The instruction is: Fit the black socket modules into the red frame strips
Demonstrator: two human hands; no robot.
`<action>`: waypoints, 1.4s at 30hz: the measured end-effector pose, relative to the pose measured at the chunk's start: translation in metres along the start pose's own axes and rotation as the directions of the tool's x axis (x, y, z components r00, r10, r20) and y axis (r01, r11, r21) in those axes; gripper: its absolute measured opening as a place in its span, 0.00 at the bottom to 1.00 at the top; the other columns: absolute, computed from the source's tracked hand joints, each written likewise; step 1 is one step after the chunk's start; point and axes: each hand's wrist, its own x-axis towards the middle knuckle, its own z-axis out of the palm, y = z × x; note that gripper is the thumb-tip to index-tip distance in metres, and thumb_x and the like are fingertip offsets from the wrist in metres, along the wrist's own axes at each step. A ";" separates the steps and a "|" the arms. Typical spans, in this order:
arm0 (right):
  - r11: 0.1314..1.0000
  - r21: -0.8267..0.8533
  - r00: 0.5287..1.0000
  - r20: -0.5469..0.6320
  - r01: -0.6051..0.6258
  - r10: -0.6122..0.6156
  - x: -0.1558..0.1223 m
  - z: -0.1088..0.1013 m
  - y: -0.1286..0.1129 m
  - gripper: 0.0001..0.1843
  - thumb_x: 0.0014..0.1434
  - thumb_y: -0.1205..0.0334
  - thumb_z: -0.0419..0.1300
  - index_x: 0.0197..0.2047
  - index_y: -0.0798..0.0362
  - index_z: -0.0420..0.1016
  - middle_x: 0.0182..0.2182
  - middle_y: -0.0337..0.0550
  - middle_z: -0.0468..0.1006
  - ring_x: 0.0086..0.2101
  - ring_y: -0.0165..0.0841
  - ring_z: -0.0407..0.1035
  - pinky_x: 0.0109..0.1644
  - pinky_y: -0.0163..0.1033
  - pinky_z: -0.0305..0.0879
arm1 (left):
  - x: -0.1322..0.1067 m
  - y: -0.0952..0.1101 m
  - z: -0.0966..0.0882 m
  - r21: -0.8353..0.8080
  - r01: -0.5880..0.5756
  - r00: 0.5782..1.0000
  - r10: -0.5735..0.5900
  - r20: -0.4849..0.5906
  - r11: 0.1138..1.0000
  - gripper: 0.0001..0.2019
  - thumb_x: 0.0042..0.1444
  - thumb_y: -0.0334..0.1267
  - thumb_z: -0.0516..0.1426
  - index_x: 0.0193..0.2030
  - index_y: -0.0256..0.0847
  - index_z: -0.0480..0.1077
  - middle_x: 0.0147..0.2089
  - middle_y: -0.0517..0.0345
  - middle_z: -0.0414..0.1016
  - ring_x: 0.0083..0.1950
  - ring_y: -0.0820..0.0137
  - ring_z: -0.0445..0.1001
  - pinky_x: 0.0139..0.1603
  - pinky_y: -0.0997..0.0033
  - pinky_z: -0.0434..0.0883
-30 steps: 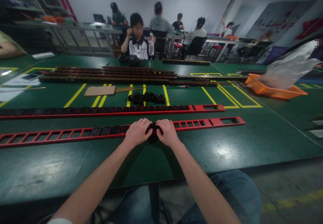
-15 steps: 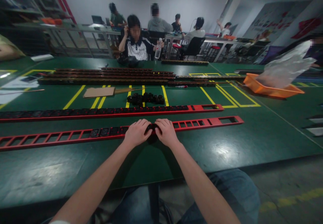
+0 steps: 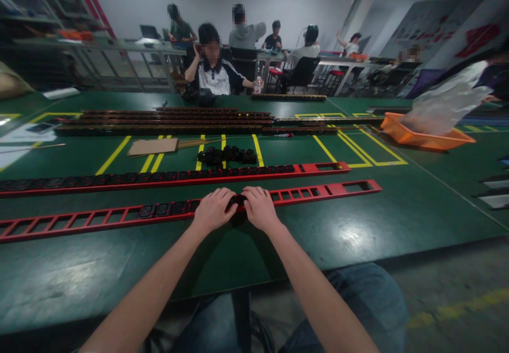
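Note:
A long red metal frame (image 3: pixel 330 190) with rectangular cut-outs lies across the green table near me. Both hands press on a small black socket module (image 3: pixel 236 201) seated in the frame's middle. My left hand (image 3: pixel 213 210) is curled on the module's left side, my right hand (image 3: pixel 259 208) curled on its right side, fingertips almost touching. A few black modules (image 3: pixel 159 209) sit in the frame just left of my hands. A second red frame (image 3: pixel 318 168), filled with black modules, lies parallel behind it. A loose pile of black modules (image 3: pixel 228 155) sits beyond that.
Dark long strips (image 3: pixel 167 121) are stacked further back, with a cardboard sheet (image 3: pixel 152 147) in front. An orange tray (image 3: pixel 425 139) holding a plastic bag stands at the right. A person (image 3: pixel 214 72) sits across the table; several others sit behind. Yellow lines mark the table.
My hands have stayed on the black module in the near frame. The view has drifted slightly. The person opposite has lowered a water bottle to the table.

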 end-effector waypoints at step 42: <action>0.999 0.027 1.000 0.017 -0.025 0.025 0.001 -0.002 -0.001 0.13 0.64 0.67 0.53 0.50 0.52 0.73 0.48 0.45 0.79 0.49 0.39 0.67 0.54 0.47 0.58 | 0.080 -0.124 -0.010 0.055 0.396 0.918 -0.397 -0.007 0.916 0.22 0.58 0.38 0.54 0.60 0.39 0.68 0.58 0.45 0.71 0.58 0.55 0.72 0.56 0.59 0.72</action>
